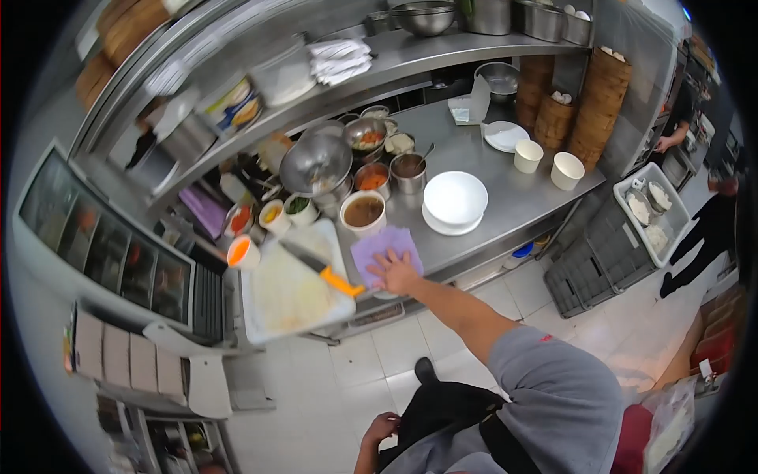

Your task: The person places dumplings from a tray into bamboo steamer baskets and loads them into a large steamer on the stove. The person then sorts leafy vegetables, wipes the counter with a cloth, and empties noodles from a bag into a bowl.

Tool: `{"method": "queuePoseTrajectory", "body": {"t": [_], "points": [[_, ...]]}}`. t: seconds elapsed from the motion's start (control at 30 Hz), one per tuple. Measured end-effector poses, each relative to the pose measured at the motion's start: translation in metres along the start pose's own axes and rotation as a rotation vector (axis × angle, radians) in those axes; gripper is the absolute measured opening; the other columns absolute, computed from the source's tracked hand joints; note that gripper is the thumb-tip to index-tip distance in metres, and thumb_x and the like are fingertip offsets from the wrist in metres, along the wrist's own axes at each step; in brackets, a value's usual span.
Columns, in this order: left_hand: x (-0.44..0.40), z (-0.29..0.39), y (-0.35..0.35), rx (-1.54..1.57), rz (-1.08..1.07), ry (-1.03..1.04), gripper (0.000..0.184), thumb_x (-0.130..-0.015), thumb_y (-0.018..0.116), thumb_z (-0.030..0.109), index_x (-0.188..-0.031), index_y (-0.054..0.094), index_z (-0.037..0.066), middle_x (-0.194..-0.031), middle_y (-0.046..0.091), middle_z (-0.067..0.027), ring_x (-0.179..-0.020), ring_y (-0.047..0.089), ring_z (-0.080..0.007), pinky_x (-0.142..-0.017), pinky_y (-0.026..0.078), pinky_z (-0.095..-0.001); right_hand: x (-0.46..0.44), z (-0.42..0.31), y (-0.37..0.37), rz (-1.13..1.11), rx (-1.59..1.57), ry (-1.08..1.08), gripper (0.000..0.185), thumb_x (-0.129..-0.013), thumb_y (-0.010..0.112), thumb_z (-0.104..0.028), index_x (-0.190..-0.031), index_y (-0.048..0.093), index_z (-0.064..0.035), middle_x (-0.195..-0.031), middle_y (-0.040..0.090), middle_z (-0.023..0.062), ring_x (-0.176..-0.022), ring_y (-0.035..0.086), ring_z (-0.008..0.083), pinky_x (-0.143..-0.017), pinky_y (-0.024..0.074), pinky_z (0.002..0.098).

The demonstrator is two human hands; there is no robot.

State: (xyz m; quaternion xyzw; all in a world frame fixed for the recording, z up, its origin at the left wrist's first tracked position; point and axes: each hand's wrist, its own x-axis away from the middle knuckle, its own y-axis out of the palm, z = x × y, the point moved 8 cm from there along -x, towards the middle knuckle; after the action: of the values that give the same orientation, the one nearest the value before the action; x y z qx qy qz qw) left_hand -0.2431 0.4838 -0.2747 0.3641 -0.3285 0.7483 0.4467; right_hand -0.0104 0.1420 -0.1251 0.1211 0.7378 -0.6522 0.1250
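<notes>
My right hand (pixel 395 273) lies spread on a purple cloth (pixel 385 251) at the front edge of the steel counter. Left of the cloth, a knife (pixel 322 268) with an orange handle rests on a white cutting board (pixel 296 294), its handle towards my hand. A white tub of brown liquid (pixel 363 212) stands just behind the cloth. To the right is a white bowl (pixel 455 197) on top of another white dish. Low beside my black apron (pixel 442 415), my left hand (pixel 383 427) hangs with curled fingers; whatever they may hold is hidden.
Metal bowls (pixel 316 162) and tubs of chopped food crowd the counter's back left. Two paper cups (pixel 567 171) and bamboo steamers (pixel 600 110) stand at the right end. A grey crate (pixel 588 268) stands on the floor. Another person (pixel 707 229) is at far right.
</notes>
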Motion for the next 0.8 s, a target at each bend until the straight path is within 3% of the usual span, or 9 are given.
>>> {"method": "queuePoseTrajectory", "body": {"t": [0.07,0.13,0.2,0.27,0.4,0.47,0.57,0.67,0.8], "points": [[-0.011,0.072,-0.027,-0.183,0.082,0.245,0.03,-0.082,0.057,0.014,-0.109,0.058,0.001,-0.075,0.068,-0.0099,-0.073,0.066,-0.0186,-0.066,0.05,-0.0291,-0.005,0.003,0.013,-0.3,-0.15,0.028,0.038,-0.085,0.054,-0.031,-0.118,0.051,-0.0121,-0.125,0.047,0.0101,-0.118,0.042,0.0382,-0.086,0.0416,0.0575],[-0.032,0.104,-0.031,0.095,-0.061,0.308,0.028,-0.082,0.058,0.015,-0.107,0.059,0.002,-0.079,0.069,-0.0092,-0.071,0.065,-0.0138,-0.065,0.05,-0.0266,0.014,0.013,0.015,-0.324,-0.224,0.053,0.028,-0.085,0.054,-0.027,-0.107,0.055,-0.0091,-0.115,0.054,0.0151,-0.109,0.05,0.0385,-0.081,0.0458,0.0515],[-0.029,0.144,-0.037,-0.289,-0.011,0.437,0.024,-0.081,0.061,0.014,-0.103,0.062,0.006,-0.08,0.069,-0.0065,-0.074,0.065,-0.0118,-0.068,0.05,-0.0255,0.042,0.043,-0.02,-0.237,-0.393,0.028,0.027,-0.085,0.056,-0.027,-0.103,0.056,-0.0069,-0.104,0.057,0.0181,-0.096,0.057,0.0381,-0.078,0.047,0.0469],[-0.045,0.15,-0.04,-0.323,-0.046,0.37,0.024,-0.081,0.06,0.015,-0.103,0.062,0.006,-0.081,0.069,-0.0066,-0.074,0.065,-0.0125,-0.068,0.051,-0.026,0.064,0.122,-0.104,-0.195,-0.614,0.464,0.026,-0.084,0.058,-0.024,-0.102,0.057,-0.0055,-0.101,0.058,0.0188,-0.091,0.058,0.0366,-0.075,0.0475,0.0447],[-0.077,0.153,-0.021,-0.244,-0.118,0.143,0.024,-0.08,0.06,0.016,-0.102,0.063,0.006,-0.082,0.069,-0.007,-0.075,0.065,-0.0138,-0.069,0.051,-0.0269,0.041,0.264,-0.26,0.27,-0.451,0.452,0.021,-0.082,0.061,-0.018,-0.1,0.059,-0.0057,-0.097,0.056,0.0164,-0.082,0.057,0.0371,-0.073,0.0475,0.0432],[-0.09,0.17,-0.011,-0.245,-0.088,0.104,0.024,-0.08,0.059,0.016,-0.102,0.063,0.006,-0.082,0.069,-0.0072,-0.076,0.065,-0.0145,-0.069,0.051,-0.0274,0.008,0.32,-0.272,0.425,-0.337,0.303,0.024,-0.081,0.062,-0.015,-0.104,0.059,-0.0084,-0.099,0.053,0.0149,-0.089,0.054,0.0353,-0.072,0.0472,0.0411],[-0.099,0.208,-0.008,-0.258,-0.036,0.067,0.024,-0.08,0.059,0.017,-0.101,0.063,0.007,-0.083,0.069,-0.0074,-0.077,0.065,-0.0154,-0.07,0.051,-0.0281,-0.045,0.39,-0.215,0.264,-0.355,0.272,0.033,-0.081,0.06,-0.02,-0.113,0.059,-0.012,-0.114,0.052,0.0139,-0.106,0.049,0.0337,-0.085,0.0442,0.0436],[-0.1,0.241,-0.011,-0.272,0.014,0.035,0.023,-0.08,0.058,0.018,-0.1,0.064,0.007,-0.084,0.069,-0.0077,-0.078,0.065,-0.0164,-0.07,0.051,-0.0288,-0.08,0.444,-0.077,-0.01,-0.225,0.469,0.039,-0.083,0.056,-0.027,-0.119,0.058,-0.0105,-0.128,0.046,0.013,-0.118,0.042,0.0348,-0.098,0.0336,0.0517],[-0.098,0.274,-0.038,-0.288,0.121,-0.038,0.023,-0.08,0.058,0.019,-0.099,0.064,0.007,-0.085,0.068,-0.008,-0.079,0.065,-0.0177,-0.071,0.052,-0.0298,-0.165,0.492,0.016,0.078,-0.056,0.47,0.042,-0.085,0.048,-0.028,-0.12,0.057,-0.007,-0.134,0.044,0.0169,-0.124,0.036,0.0408,-0.103,0.0217,0.0589]]}}
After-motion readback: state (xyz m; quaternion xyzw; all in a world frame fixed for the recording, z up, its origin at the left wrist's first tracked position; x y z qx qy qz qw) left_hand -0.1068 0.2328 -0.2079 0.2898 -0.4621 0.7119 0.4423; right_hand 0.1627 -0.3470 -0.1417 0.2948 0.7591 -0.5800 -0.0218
